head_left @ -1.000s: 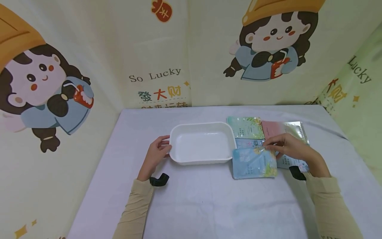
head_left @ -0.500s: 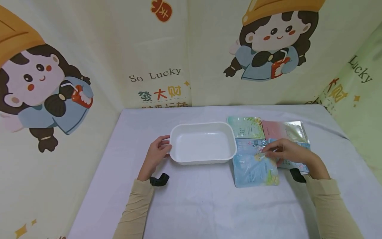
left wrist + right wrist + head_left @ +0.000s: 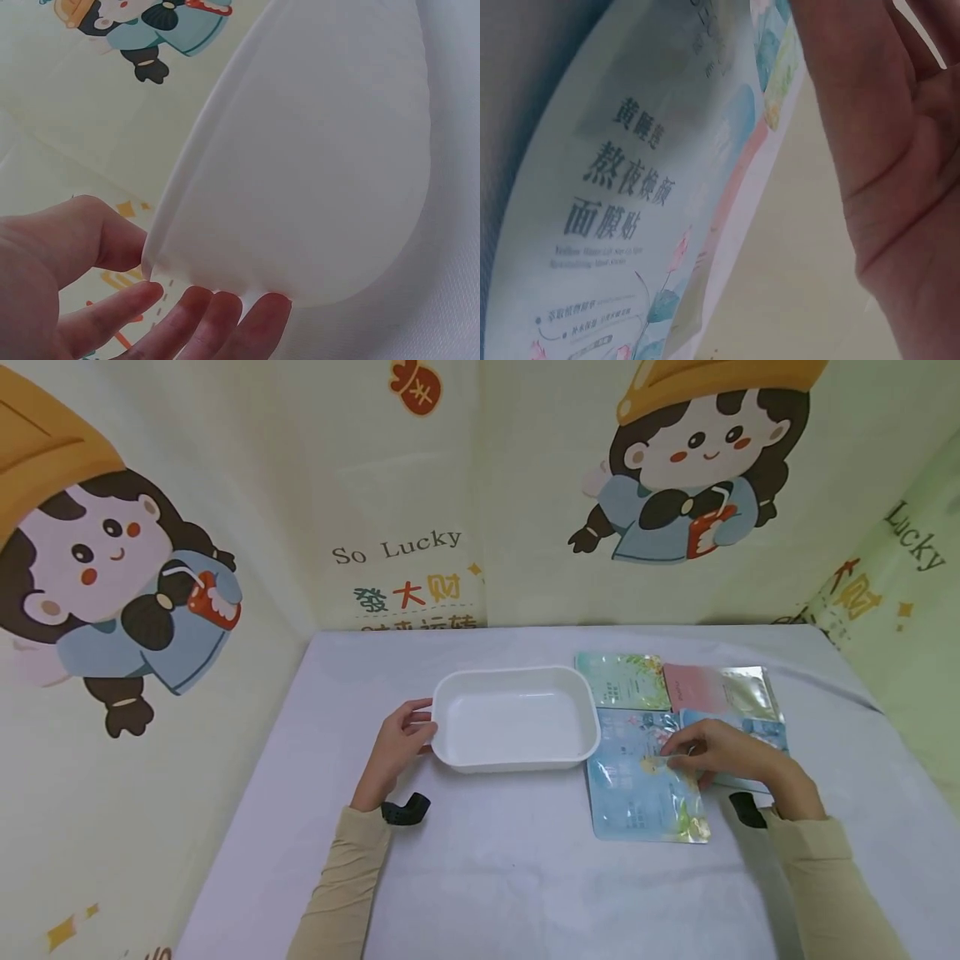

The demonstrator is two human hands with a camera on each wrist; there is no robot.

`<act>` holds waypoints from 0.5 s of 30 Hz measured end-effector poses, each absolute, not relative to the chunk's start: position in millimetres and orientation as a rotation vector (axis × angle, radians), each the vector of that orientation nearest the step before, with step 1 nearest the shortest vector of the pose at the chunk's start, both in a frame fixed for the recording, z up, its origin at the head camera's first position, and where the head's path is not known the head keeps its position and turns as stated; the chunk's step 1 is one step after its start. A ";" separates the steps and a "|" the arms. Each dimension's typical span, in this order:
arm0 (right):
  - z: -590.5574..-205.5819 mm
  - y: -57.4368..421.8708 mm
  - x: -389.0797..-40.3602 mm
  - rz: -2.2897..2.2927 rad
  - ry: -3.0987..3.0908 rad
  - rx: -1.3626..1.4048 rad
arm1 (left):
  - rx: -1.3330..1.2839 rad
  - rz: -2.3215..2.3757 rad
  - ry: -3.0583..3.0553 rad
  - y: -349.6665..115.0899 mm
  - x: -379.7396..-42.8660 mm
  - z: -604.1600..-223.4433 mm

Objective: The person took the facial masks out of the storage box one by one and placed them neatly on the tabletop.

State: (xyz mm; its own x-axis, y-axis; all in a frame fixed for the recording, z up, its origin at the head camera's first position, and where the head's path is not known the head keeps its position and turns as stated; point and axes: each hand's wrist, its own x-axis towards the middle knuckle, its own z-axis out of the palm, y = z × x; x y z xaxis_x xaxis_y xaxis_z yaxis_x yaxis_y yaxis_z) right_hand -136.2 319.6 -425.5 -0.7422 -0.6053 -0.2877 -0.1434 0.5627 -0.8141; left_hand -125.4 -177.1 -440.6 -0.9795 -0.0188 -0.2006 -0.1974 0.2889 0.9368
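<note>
A white rectangular dish (image 3: 517,764) stands mid-table. At its left end is my left hand (image 3: 393,747), holding the rim; in the left wrist view the thumb lies at the rim (image 3: 161,232) and the fingertips touch the end wall. To the right of the dish, my right hand (image 3: 723,752) pinches the upper right edge of a blue face mask packet (image 3: 645,802). The contact itself is partly hidden by the fingers. Just above it lies another blue packet (image 3: 626,727). Beneath my right hand sits a light blue face mask packet (image 3: 615,195), its lettering readable in the right wrist view.
A green packet (image 3: 618,681) and a pink and silver packet (image 3: 697,689) lie behind the blue ones. White cloth (image 3: 480,877) covers the table. Printed curtains (image 3: 540,568) hang close behind the table and at the sides.
My right hand has drawn the front blue face mask packet toward me, uncovering more of the blue packet behind it. My left hand stays at the dish. The head view has shifted slightly.
</note>
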 end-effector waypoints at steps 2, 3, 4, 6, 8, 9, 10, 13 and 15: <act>-427.7 319.0 -136.0 -1.091 2.255 -0.626 | -0.206 1.768 2.393 -175.5 -123.9 -437.0; -428.0 318.1 -135.6 -1.091 2.261 -0.644 | -0.203 1.771 2.391 -175.3 -123.5 -436.8; -428.6 317.3 -135.4 -1.084 2.279 -0.660 | -0.200 1.772 2.393 -175.4 -123.2 -436.9; -429.4 315.7 -134.8 -1.058 2.323 -0.693 | -0.200 1.772 2.394 -175.5 -123.3 -436.9; -430.0 314.4 -134.0 -1.018 2.378 -0.721 | -0.196 1.775 2.398 -175.5 -123.2 -436.5; -430.3 313.7 -133.5 -0.997 2.404 -0.736 | -0.191 1.783 2.399 -176.7 -124.7 -440.6; -431.1 313.6 -133.3 -0.978 2.427 -0.747 | -0.192 1.777 2.408 -176.7 -125.3 -441.1; -431.7 312.9 -132.5 -0.944 2.455 -0.775 | -0.198 1.773 2.413 -176.3 -125.9 -441.5; -431.7 312.2 -132.1 -0.933 2.451 -0.784 | -0.201 1.773 2.412 -176.4 -126.3 -442.3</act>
State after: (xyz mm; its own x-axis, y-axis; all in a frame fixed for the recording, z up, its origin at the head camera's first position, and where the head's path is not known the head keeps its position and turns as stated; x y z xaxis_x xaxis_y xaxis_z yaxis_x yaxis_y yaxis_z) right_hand -132.1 312.2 -431.7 -0.7621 -0.6261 -0.1650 -0.3580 0.6198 -0.6983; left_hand -126.3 -176.4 -442.3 -0.9811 -0.0242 -0.1920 -0.1904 0.2965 0.9359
